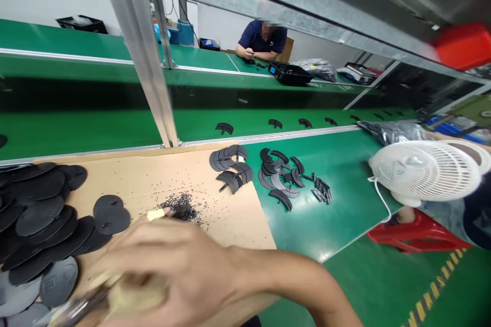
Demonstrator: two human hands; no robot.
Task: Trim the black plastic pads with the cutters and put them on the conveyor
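My right hand reaches across the front, smeared by motion, with pale yellow covers on some fingers. Its fingers are curled around a shiny, rod-like tool whose kind is too blurred to name. Behind it, a fingertip with a yellow cover, seemingly of my left hand, touches a pile of tiny dark screws on the cardboard. The rest of that hand is hidden. Left of both lie heaped black oval discs, with two overlapping discs apart from the heap.
Black curved pieces lie stacked on the cardboard and loose on the green table beside short black rods. A white fan stands at right. Beyond a metal post, spaced pieces lie on a green belt; a co-worker sits opposite.
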